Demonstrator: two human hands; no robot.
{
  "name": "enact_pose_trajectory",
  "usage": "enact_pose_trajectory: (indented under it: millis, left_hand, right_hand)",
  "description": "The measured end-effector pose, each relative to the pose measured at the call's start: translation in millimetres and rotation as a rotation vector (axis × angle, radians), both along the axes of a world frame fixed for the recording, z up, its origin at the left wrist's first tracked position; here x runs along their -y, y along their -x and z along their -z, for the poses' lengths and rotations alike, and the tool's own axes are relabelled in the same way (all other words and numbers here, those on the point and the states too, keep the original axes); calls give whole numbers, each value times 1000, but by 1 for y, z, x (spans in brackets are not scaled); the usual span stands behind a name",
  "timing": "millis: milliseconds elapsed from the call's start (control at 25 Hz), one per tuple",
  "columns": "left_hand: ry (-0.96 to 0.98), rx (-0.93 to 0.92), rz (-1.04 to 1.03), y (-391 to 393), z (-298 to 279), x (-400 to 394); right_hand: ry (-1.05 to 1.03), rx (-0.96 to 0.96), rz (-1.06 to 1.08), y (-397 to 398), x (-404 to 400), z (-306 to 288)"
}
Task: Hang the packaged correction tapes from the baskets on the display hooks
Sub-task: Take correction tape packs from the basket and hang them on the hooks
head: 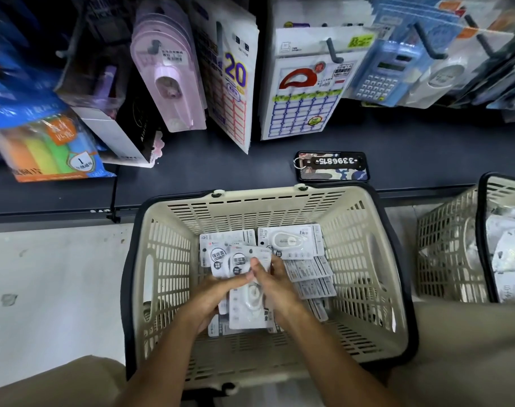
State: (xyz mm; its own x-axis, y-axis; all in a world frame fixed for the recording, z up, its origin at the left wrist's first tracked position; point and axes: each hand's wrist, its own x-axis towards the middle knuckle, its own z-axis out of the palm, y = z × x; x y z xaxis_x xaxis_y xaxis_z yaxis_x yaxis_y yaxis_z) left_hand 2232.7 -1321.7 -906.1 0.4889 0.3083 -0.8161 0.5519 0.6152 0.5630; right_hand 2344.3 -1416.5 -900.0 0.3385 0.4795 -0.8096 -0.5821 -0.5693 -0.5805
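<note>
Both hands [238,289] grip correction tape packs [247,306] inside the basket [365,259].

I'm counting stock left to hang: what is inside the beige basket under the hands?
The beige basket holds loose packaged correction tapes, some face down. Left hand and right hand grip a bunch, covering whatever lies beneath.

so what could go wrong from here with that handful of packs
1. Both hands, left hand and right hand, grip a fanned stack of packs inside the basket; loose ones could slip back in on the lift.
2. The phone lies on the shelf just behind the basket rim, so a rising stack might knock it.
3. The hooks already look crowded, so threading may be fiddly.
</note>
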Motion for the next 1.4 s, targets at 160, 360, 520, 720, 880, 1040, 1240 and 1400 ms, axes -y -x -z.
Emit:
enact_pose_trajectory:
  millis: [160, 360, 520, 720, 880, 1040, 1240, 1400]
  left_hand:
    - [2, -55, 7, 2, 2, -3]
    - [-75, -149, -47, 0, -2, -8]
    - [-63, -138, -88, -2, 3, -1]
    - [-55, -95, -141, -3, 4, -3]
    - [-64, -118, -153, -6, 3, -3]
    - [-74, -118, -161, -4, -10, 0]
    - [-160, -56, -130, 4, -39, 15]
    - [-268, 27, -81, 2, -68, 29]
  right_hand:
    - [19, -17, -106, 8, -6, 4]
    - [197, -29, 309, -29, 2, 27]
    - [398, -116, 710, -68, -8, 48]
    - [340, -223, 932, -74, -21, 59]
    - [250, -201, 910, -72, -25, 56]
    - [201, -137, 722, -68, 2, 43]
    - [394, 347, 417, -58, 53, 11]
    - [633, 852, 17, -55, 63, -34]
